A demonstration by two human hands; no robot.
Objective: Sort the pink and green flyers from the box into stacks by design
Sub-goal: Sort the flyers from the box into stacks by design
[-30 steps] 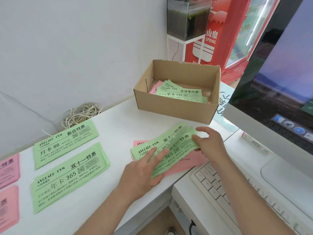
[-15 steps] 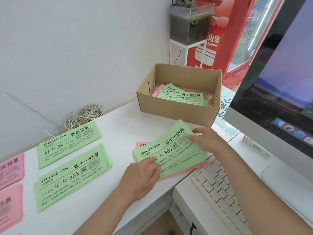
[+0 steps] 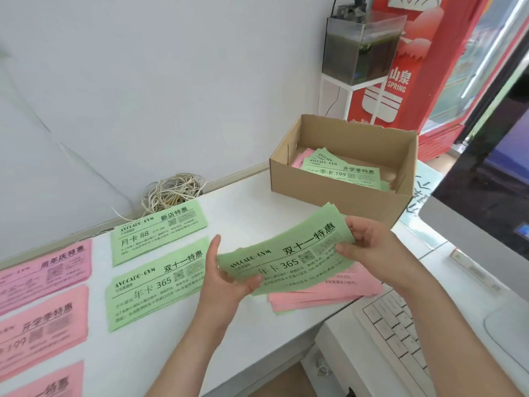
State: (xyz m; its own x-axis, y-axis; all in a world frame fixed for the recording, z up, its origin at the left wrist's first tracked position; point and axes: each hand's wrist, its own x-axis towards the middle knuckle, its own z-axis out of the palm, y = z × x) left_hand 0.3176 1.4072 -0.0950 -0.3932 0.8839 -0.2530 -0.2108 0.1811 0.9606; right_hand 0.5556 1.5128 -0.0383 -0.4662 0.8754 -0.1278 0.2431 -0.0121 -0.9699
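A bundle of green "365" flyers [image 3: 289, 253] is lifted a little above the desk, held at both ends. My left hand [image 3: 226, 279] grips its left end; my right hand [image 3: 369, 245] pinches its right end. Under it lies a pink flyer pile [image 3: 329, 296]. To the left lie a matching green "365" stack [image 3: 154, 285] and a green "88" stack [image 3: 157, 230]. Pink stacks [image 3: 43, 267] line the far left. The cardboard box [image 3: 337, 196] behind holds more green and pink flyers [image 3: 340, 170].
A coil of cord [image 3: 171, 193] lies by the wall. A keyboard [image 3: 400, 325] and monitor [image 3: 481, 202] fill the right side. A small tank [image 3: 360, 47] and a red fridge [image 3: 406, 58] stand behind the box.
The fanned green flyers were squared into one bundle, and both hands lifted it off the pink pile. The camera came closer and turned left.
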